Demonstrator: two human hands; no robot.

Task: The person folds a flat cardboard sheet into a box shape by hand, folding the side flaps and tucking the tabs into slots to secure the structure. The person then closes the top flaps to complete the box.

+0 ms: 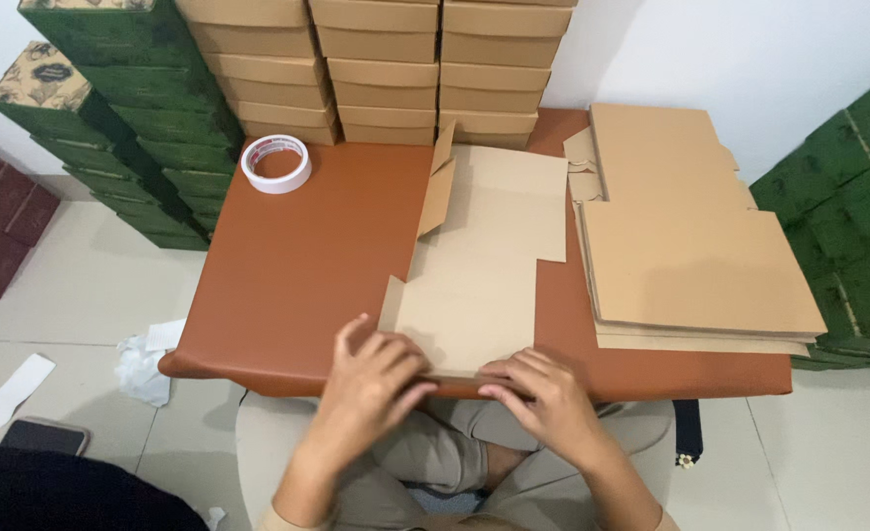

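Both hands, left hand [376, 369] and right hand [538, 393], pressed the near edge of a flat tan cardboard box blank [489, 256] lying on a brown leather-topped table [297, 265], beside a stack of flat cardboard blanks [686, 246].

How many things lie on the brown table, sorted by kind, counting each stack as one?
Flat cardboard blank under both hands: 1
Stack of flat blanks: 1
Tape roll: 1
Stacks of folded brown boxes: 3
Total: 6
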